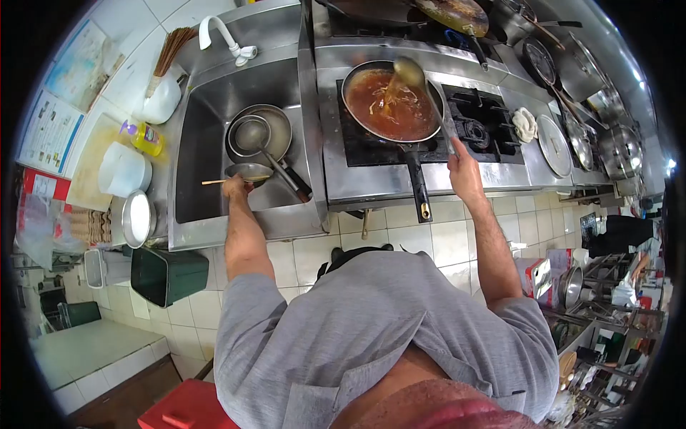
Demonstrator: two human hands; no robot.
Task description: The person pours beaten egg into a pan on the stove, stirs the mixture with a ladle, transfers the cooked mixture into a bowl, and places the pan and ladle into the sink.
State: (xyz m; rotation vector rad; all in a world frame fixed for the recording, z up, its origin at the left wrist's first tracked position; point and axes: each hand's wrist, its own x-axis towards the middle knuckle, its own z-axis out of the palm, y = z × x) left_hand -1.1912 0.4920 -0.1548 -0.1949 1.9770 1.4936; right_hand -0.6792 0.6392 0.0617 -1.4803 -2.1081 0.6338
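My right hand (466, 171) grips the long handle of a metal ladle (409, 72). The ladle is tilted over a frying pan (418, 187), and brownish liquid streams from it into the red sauce (382, 114). That pan rests on the stove with its black handle toward me. In my left hand (236, 188) is a small metal bowl (246, 171), held above the front of the sink; a light wooden stick (213, 182) pokes out to its left. Just beyond it, a strainer or small pan (250, 136) sits in a larger pan (281, 136) in the sink.
A white faucet (232, 48) rises behind the sink (207, 118). Left of it are a yellow soap bottle (148, 139), a white tub (125, 170) and a metal bowl (137, 219). Right of the pan are a burner (473, 133), a cloth (525, 124) and a lid (554, 146).
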